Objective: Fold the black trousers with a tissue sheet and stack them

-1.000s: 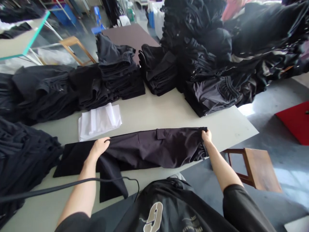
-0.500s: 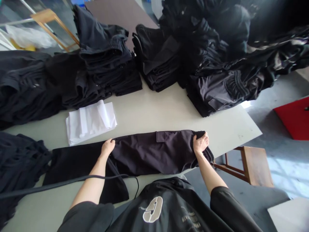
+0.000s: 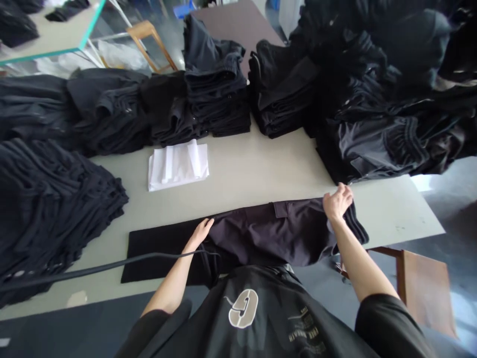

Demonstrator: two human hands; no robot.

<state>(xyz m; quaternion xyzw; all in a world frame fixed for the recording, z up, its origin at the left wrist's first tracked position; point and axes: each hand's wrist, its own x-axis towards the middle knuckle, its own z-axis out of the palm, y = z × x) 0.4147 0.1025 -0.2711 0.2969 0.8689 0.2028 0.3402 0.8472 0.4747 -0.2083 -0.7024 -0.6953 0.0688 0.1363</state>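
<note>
A pair of dark trousers with a flap pocket lies lengthwise along the near edge of the pale table. My left hand is closed on the upper edge of the trousers, left of their middle. Near the waistband end, at the right, my right hand grips the top edge of the cloth, its fingers bent. Beyond my left hand the black legs stretch flat to the left. A thin black cable crosses over my left wrist.
Folded black garments stand in stacks along the far side. A heap of dark clothes covers the left. White sheets lie mid-table. A wooden stool stands at the right.
The view has shifted left. The trousers' lower part now lies straighter along the table, and the leg piece that hung toward my body is drawn up. My right hand has moved to the upper edge.
</note>
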